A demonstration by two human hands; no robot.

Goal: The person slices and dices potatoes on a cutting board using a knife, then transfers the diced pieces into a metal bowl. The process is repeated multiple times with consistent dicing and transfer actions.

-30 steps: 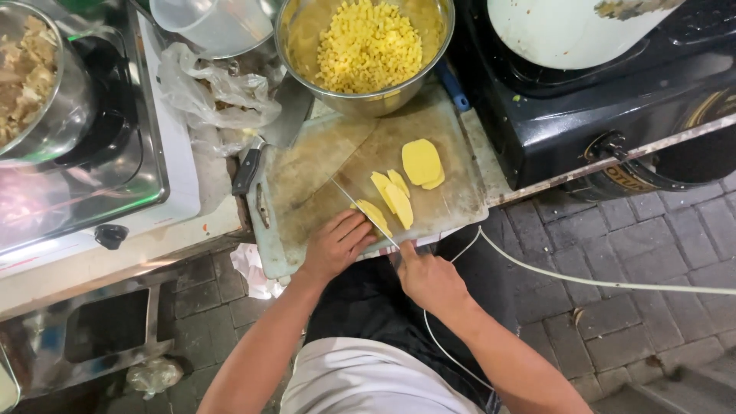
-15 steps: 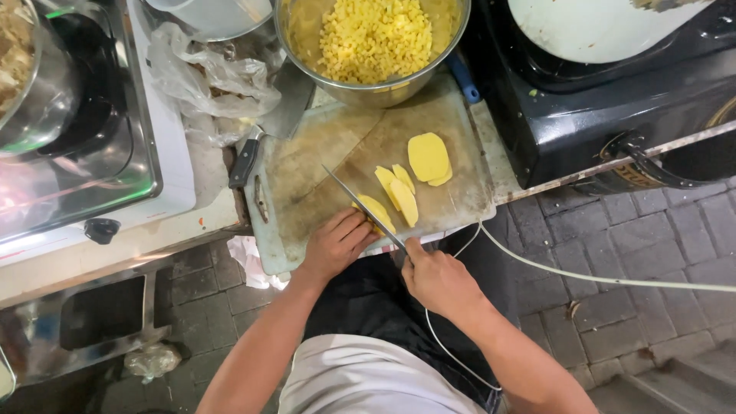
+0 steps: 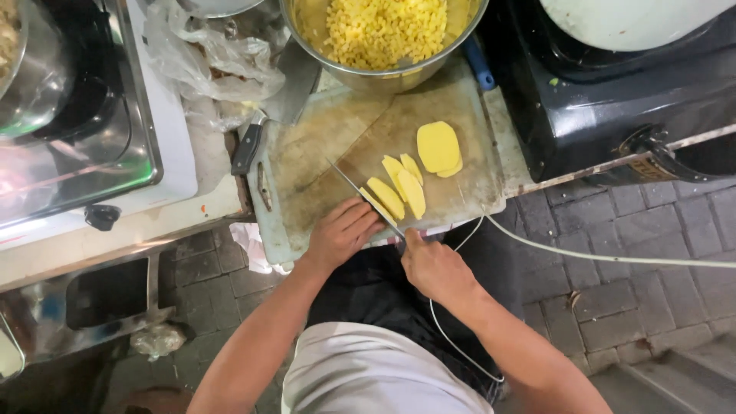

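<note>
A worn wooden cutting board (image 3: 452,130) carries several yellow potato slices (image 3: 438,146) and a few narrower pieces (image 3: 399,188). My right hand (image 3: 433,264) grips the handle of a thin knife (image 3: 360,192), whose blade lies across the board's near left part. My left hand (image 3: 341,230) presses a yellow slice (image 3: 378,205) at the board's near edge, fingertips right beside the blade. Just beyond the board stands a metal bowl (image 3: 383,73) full of small yellow cubes.
A cleaver with a black handle (image 3: 249,146) lies at the board's left beside crumpled plastic bags (image 3: 207,57). A steel stove with a pot (image 3: 69,123) is on the left, a black stove (image 3: 613,100) on the right. A white cable (image 3: 613,257) runs over brick paving.
The view has shifted slightly. Both hands stay at the board's near edge, with the knife blade working at the slice under my left fingers.
</note>
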